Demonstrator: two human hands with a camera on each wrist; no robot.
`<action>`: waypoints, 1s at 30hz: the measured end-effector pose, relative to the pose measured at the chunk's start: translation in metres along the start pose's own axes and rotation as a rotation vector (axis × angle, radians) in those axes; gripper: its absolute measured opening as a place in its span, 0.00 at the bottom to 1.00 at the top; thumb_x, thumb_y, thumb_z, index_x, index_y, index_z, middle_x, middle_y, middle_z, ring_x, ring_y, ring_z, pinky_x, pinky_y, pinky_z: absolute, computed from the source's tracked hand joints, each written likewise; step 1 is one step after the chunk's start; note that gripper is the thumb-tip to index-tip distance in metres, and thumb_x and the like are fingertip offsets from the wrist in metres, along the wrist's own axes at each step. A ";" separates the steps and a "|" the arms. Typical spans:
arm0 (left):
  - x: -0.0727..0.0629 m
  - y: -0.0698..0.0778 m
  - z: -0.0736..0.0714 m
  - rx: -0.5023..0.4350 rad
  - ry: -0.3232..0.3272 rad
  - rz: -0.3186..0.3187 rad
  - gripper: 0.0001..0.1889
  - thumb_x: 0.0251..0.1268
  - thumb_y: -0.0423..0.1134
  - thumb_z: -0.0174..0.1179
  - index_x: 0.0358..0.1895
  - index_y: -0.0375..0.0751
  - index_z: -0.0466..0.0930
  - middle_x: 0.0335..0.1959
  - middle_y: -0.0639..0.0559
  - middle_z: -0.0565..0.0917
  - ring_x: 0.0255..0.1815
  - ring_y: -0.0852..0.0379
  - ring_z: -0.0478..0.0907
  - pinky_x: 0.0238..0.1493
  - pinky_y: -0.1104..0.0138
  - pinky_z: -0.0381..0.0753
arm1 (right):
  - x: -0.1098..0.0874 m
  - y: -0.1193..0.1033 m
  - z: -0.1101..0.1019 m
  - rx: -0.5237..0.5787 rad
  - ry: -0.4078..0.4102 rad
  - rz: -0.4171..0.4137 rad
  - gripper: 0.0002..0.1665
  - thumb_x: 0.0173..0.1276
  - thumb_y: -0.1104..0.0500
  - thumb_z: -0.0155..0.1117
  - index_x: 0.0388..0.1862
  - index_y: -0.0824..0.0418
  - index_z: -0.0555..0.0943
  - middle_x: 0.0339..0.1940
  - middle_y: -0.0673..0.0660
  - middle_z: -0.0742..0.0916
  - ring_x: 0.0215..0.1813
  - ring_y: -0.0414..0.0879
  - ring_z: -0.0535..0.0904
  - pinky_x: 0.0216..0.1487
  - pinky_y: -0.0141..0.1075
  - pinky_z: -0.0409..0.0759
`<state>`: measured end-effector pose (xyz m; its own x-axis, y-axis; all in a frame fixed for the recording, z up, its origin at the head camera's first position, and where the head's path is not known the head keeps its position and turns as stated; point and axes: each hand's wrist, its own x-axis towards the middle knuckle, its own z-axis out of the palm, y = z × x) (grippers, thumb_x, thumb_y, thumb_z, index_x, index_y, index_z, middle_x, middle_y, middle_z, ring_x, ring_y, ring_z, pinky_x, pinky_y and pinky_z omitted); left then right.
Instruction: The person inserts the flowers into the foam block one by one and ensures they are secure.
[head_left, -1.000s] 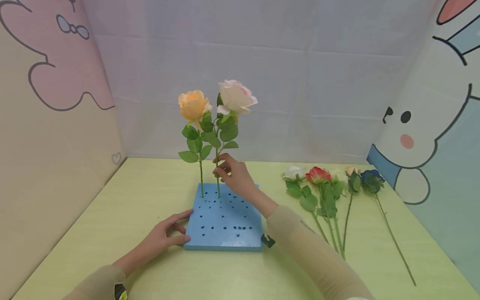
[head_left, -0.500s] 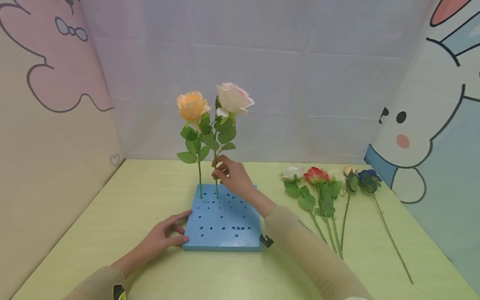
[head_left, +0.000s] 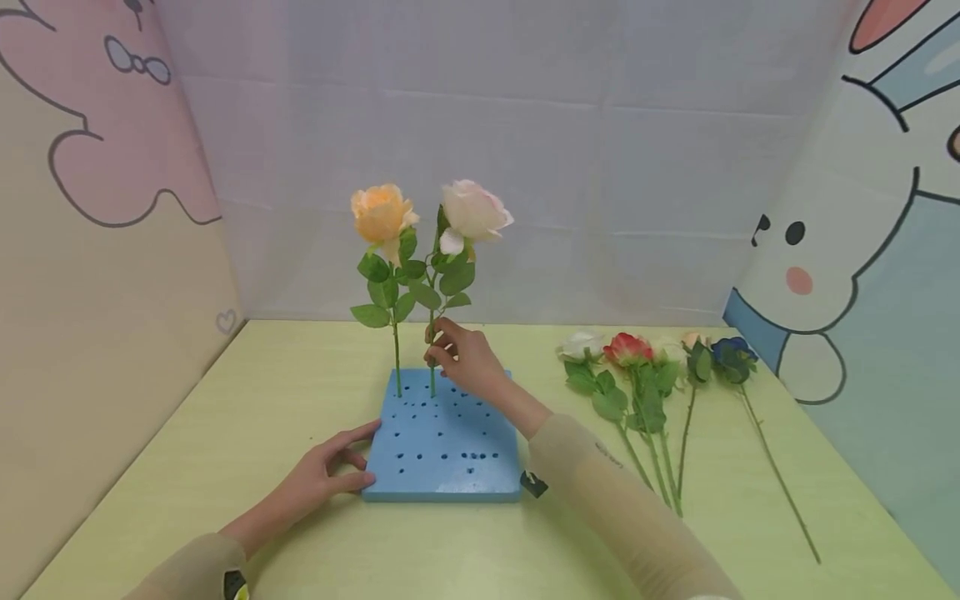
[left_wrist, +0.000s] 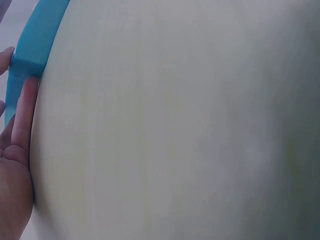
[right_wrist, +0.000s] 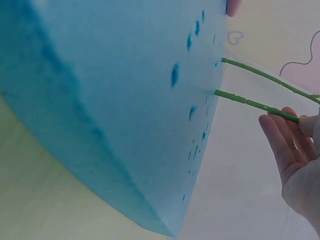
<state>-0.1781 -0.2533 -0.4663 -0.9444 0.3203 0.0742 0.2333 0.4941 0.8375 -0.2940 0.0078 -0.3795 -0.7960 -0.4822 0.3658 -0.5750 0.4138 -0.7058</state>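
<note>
A blue foam board (head_left: 453,479) dotted with holes lies on the table. Two artificial roses stand upright in its far part: an orange rose (head_left: 381,218) on the left and a pale pink rose (head_left: 474,210) beside it. My right hand (head_left: 471,364) pinches the pale pink rose's green stem (right_wrist: 250,103) a little above the board. In the right wrist view that stem's lower end meets the board's surface. My left hand (head_left: 326,471) rests against the board's left side, fingertips touching its edge (left_wrist: 36,40).
Several roses lie at the right of the yellow-green table (head_left: 277,383): a white rose (head_left: 581,346), a red rose (head_left: 628,350), a blue rose (head_left: 733,358) and paler ones. A pale cloth backdrop (head_left: 637,167) and cartoon-printed side walls enclose the table.
The pale pink rose's bloom has dipped and tilted slightly to the right, my right hand still on its stem. My left hand stays at the board's edge. The whole head view has shifted slightly.
</note>
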 end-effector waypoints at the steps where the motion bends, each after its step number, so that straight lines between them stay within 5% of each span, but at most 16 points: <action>1: 0.000 0.000 0.000 0.001 0.001 -0.001 0.38 0.61 0.44 0.69 0.74 0.50 0.64 0.70 0.42 0.72 0.44 0.68 0.78 0.49 0.73 0.70 | 0.000 0.000 0.000 0.004 -0.001 0.000 0.04 0.75 0.62 0.56 0.46 0.59 0.73 0.38 0.60 0.90 0.41 0.57 0.88 0.32 0.28 0.82; 22: 0.001 -0.002 -0.001 0.000 -0.006 -0.007 0.37 0.61 0.45 0.68 0.74 0.52 0.64 0.68 0.43 0.72 0.44 0.67 0.77 0.48 0.73 0.70 | -0.001 -0.001 0.000 0.030 -0.007 0.017 0.04 0.75 0.62 0.56 0.46 0.58 0.74 0.39 0.60 0.90 0.41 0.57 0.88 0.32 0.29 0.83; 30: 0.001 -0.005 0.000 -0.010 -0.008 0.013 0.37 0.62 0.44 0.68 0.74 0.52 0.64 0.68 0.43 0.73 0.44 0.67 0.78 0.49 0.74 0.71 | -0.003 0.001 0.001 0.103 0.003 0.029 0.05 0.76 0.62 0.56 0.48 0.61 0.75 0.40 0.63 0.89 0.44 0.60 0.88 0.38 0.49 0.86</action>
<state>-0.1804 -0.2557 -0.4702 -0.9393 0.3335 0.0808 0.2434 0.4817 0.8419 -0.2924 0.0091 -0.3817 -0.8126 -0.4688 0.3463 -0.5295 0.3457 -0.7746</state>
